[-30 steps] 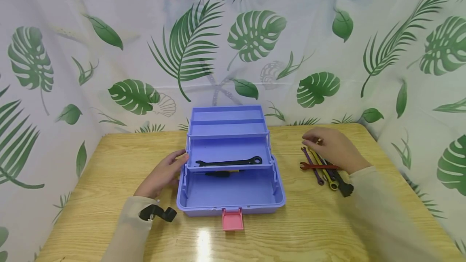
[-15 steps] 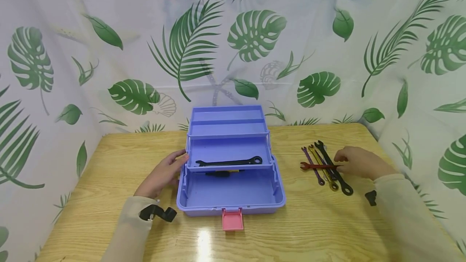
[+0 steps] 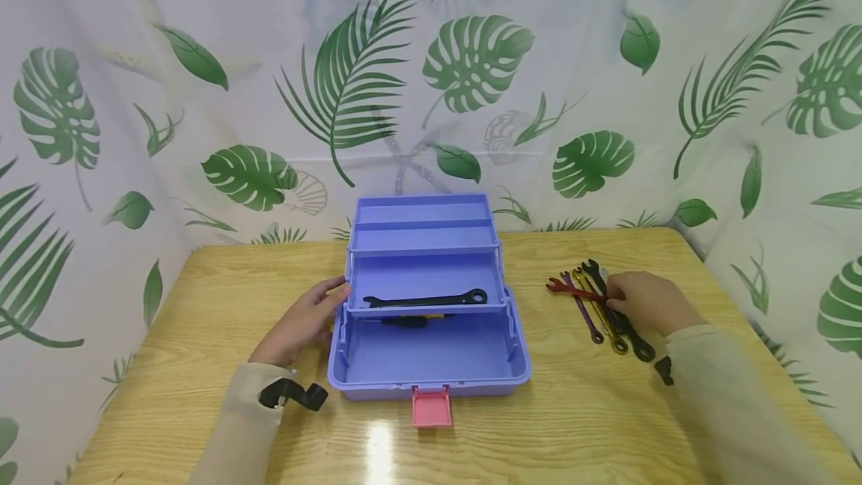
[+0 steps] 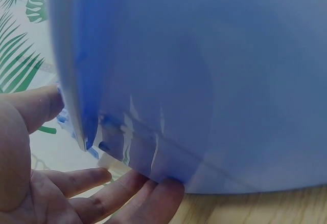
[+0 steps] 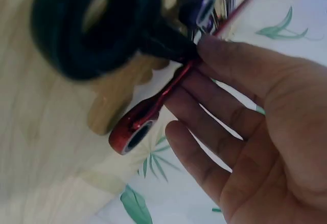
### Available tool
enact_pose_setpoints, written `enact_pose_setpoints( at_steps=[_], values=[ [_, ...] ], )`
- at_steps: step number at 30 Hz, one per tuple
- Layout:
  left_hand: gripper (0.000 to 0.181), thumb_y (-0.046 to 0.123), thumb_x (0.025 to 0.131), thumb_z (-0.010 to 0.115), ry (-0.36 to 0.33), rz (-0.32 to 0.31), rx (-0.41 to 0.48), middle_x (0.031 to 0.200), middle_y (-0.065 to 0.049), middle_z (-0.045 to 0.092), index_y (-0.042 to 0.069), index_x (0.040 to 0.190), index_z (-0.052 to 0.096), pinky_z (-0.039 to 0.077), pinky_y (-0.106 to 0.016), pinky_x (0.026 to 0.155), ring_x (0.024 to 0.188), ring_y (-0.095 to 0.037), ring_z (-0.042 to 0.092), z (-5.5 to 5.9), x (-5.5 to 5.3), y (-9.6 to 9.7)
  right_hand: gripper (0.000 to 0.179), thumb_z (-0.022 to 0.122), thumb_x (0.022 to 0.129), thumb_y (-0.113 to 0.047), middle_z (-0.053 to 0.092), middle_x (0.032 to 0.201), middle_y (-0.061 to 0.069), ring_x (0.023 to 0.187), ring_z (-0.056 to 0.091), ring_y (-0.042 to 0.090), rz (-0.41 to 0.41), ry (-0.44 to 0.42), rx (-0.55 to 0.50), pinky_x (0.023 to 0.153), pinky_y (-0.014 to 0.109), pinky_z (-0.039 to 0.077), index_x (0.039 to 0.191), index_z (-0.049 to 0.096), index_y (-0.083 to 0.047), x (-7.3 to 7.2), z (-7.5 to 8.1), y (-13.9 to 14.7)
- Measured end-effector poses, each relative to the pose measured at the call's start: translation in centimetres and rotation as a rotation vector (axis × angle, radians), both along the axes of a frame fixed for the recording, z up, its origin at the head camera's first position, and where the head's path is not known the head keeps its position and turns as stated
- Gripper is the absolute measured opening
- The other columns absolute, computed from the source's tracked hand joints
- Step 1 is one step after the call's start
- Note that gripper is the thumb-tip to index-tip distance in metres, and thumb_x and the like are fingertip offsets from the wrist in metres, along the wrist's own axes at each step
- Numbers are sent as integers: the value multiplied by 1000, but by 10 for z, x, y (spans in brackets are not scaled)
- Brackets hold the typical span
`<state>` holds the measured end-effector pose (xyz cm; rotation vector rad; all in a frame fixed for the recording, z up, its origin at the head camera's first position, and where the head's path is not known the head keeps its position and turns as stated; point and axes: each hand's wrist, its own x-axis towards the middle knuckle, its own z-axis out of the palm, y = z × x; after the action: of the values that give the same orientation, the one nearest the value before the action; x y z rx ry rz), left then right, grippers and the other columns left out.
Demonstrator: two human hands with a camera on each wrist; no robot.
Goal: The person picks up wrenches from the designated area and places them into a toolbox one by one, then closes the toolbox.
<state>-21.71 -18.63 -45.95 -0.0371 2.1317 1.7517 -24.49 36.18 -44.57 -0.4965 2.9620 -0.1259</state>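
My right hand pinches a red ratcheting combination wrench between thumb and fingers. Its red ring end sticks out past the fingers in the right wrist view. Under and beside it lie a purple wrench, a gold wrench and a large black wrench. At the left side of the open lilac toolbox, my left hand holds the corner, thumb and fingers on either side of an edge. Another black wrench lies in the front tray.
Dark and yellow handled tools, partly hidden, lie beneath the tray. A pink latch hangs from the box front. The wooden table meets a leaf-print cloth behind and at both sides.
My right hand went from above the wrenches to their right side, then took hold of the red wrench, which has shifted left and tilted. The left hand stays at the toolbox.
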Motion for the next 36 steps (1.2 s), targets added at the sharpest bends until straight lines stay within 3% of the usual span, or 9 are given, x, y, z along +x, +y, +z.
enact_pose_setpoints(
  at_steps=[6, 10, 19, 27, 36],
  values=[
    [72, 58, 89, 55, -3, 0, 17, 141, -13, 45, 19, 146, 34, 53, -46, 86, 125, -35, 47, -1, 0, 0, 13, 67, 88, -22, 58, 71, -6, 60, 50, 10, -14, 43, -23, 53, 33, 43, 79, 60, -18, -3, -5, -6],
    [73, 59, 88, 55, 1, -2, 10, 142, -13, 45, 18, 145, 35, 52, -46, 87, 125, -35, 47, -1, 1, 1, 12, 68, 88, -24, 59, 74, -4, 63, 52, 12, -38, 22, -55, 55, 36, 45, 86, 63, -13, 1, -4, -3],
    [73, 62, 86, 55, -7, 7, -2, 139, -11, 47, 19, 143, 38, 54, -44, 84, 121, -33, 51, -2, 2, 1, 41, 69, 84, -35, 65, 91, 11, 76, 60, 23, -158, -160, -56, 63, 44, 48, 103, 62, 1, 34, 8, 9],
    [74, 61, 87, 54, -13, 5, 11, 141, -13, 46, 17, 144, 37, 54, -44, 84, 122, -34, 50, -2, 0, 1, 25, 64, 88, -17, 65, 88, 16, 80, 60, 29, -197, -145, -106, 68, 47, 48, 99, 63, 5, 35, 7, 10],
    [71, 59, 88, 54, -13, 6, 14, 138, -14, 48, 16, 143, 39, 55, -44, 81, 118, -34, 53, -3, -1, -1, 21, 63, 88, -24, 65, 85, 9, 70, 55, 21, -238, -118, -130, 58, 40, 45, 96, 64, -4, 33, 9, 4]
  ],
)
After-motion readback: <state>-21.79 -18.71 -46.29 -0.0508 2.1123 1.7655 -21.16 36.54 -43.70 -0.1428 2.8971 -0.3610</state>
